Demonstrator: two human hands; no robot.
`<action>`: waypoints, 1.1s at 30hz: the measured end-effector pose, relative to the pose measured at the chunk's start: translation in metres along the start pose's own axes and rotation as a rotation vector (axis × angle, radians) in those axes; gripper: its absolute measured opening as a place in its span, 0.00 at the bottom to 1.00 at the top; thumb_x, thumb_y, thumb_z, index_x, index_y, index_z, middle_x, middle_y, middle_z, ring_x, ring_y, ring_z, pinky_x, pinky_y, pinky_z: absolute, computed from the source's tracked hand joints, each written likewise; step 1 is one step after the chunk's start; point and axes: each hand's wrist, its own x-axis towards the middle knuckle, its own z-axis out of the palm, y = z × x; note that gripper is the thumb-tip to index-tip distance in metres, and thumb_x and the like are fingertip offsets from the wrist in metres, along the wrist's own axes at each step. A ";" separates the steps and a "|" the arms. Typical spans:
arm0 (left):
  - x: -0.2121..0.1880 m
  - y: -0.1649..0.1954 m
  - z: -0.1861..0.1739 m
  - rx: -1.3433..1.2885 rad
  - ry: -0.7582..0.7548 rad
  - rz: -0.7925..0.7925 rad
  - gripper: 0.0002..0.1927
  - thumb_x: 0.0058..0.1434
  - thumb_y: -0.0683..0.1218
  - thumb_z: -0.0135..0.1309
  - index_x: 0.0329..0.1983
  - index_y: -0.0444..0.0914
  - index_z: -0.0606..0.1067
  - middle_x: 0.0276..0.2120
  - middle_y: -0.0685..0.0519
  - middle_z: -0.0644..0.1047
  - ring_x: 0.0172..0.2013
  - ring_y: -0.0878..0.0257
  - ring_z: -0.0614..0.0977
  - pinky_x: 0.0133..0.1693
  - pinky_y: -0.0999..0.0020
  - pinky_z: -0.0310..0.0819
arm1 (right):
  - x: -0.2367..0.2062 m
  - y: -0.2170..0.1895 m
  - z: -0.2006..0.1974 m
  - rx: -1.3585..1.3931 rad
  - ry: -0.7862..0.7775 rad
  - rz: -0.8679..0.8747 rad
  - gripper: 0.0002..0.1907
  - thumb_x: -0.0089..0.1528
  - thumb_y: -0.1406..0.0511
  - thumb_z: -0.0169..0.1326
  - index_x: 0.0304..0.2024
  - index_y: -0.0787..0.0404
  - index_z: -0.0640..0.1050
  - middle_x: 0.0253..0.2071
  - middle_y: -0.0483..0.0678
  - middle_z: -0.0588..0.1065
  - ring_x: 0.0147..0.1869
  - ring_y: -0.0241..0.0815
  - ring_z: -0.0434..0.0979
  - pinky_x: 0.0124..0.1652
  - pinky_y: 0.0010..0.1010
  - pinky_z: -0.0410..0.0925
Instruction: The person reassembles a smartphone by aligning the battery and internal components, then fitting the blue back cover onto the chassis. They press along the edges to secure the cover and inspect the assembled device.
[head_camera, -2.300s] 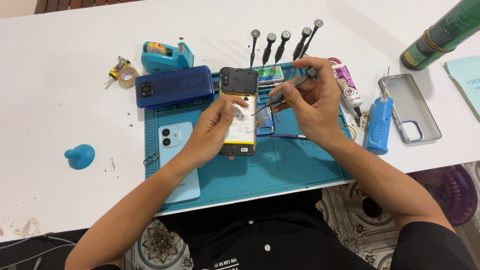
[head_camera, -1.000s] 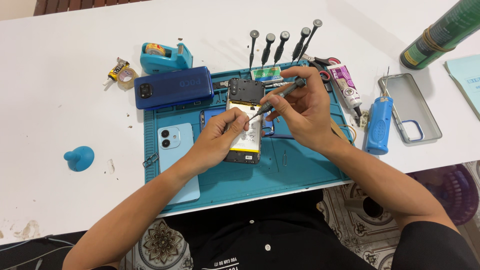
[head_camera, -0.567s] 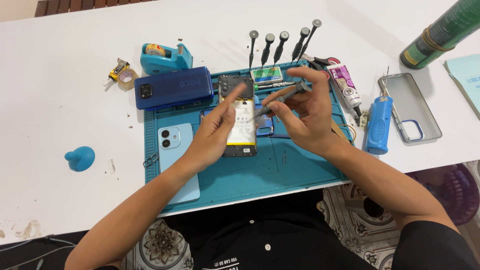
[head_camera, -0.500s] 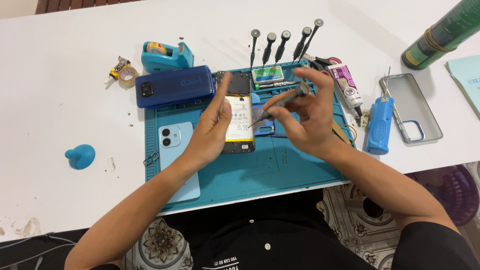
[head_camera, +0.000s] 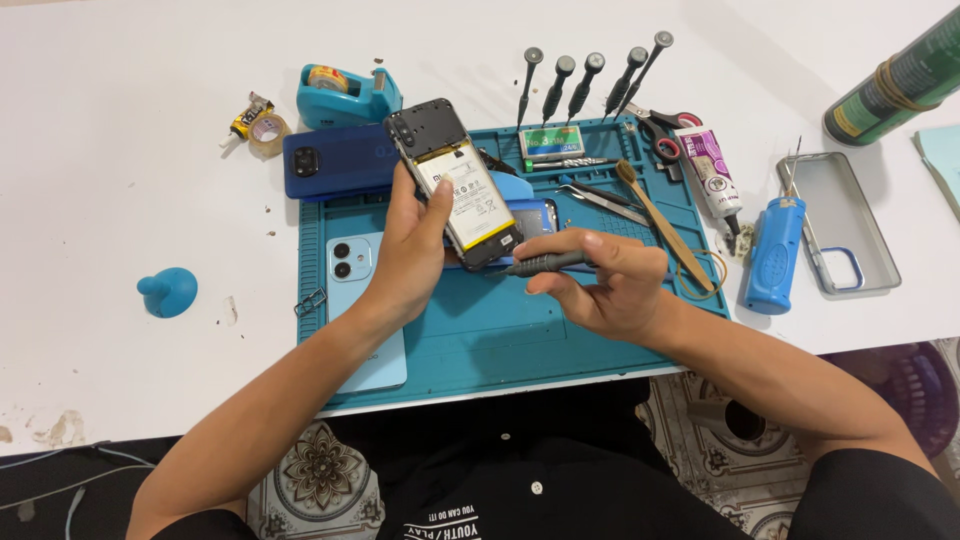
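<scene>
An opened phone (head_camera: 455, 180), its back cover off so the battery and dark upper board plate show, is tilted up above the blue work mat (head_camera: 520, 330), near the mat's far left part. The left hand (head_camera: 415, 245) grips it from the left side, thumb across the battery face. The right hand (head_camera: 610, 285) is closed around a slim dark screwdriver (head_camera: 545, 263), its tip pointing left at the phone's lower edge, touching or just short of it. Judging by this, the back is already removed and the inside exposed, while the battery and inner plate remain in place.

On the mat to the left lies a light blue phone (head_camera: 360, 300), face down; a dark blue phone (head_camera: 335, 162) lies at the far left edge. A row of screwdrivers (head_camera: 590, 75) stands beyond the mat, with a teal tape dispenser (head_camera: 345, 95) to their left. To the right on the white bench (head_camera: 120, 150) are a glue tube (head_camera: 712, 175), a blue tool (head_camera: 772, 255) and a clear phone case (head_camera: 835, 225). A blue suction cup (head_camera: 168, 292) sits well left
</scene>
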 end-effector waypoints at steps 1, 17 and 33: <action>-0.001 0.002 0.002 -0.025 -0.019 0.008 0.23 0.75 0.48 0.40 0.69 0.41 0.52 0.53 0.44 0.75 0.50 0.58 0.83 0.42 0.60 0.88 | 0.000 0.000 0.000 -0.016 0.002 0.011 0.45 0.67 0.67 0.60 0.78 0.41 0.49 0.46 0.61 0.80 0.45 0.47 0.87 0.42 0.32 0.81; -0.008 0.012 0.007 -0.029 -0.125 0.000 0.34 0.68 0.39 0.49 0.71 0.45 0.47 0.53 0.42 0.75 0.52 0.58 0.82 0.44 0.60 0.87 | 0.002 0.005 0.001 -0.011 -0.049 0.109 0.47 0.67 0.74 0.59 0.78 0.41 0.48 0.50 0.59 0.79 0.51 0.48 0.86 0.48 0.36 0.78; -0.008 0.007 0.005 -0.022 -0.119 -0.015 0.35 0.68 0.39 0.50 0.72 0.45 0.46 0.53 0.43 0.76 0.51 0.58 0.82 0.43 0.60 0.87 | 0.009 0.002 0.003 -0.035 -0.110 0.175 0.34 0.64 0.73 0.63 0.64 0.60 0.56 0.47 0.59 0.80 0.48 0.47 0.87 0.46 0.36 0.82</action>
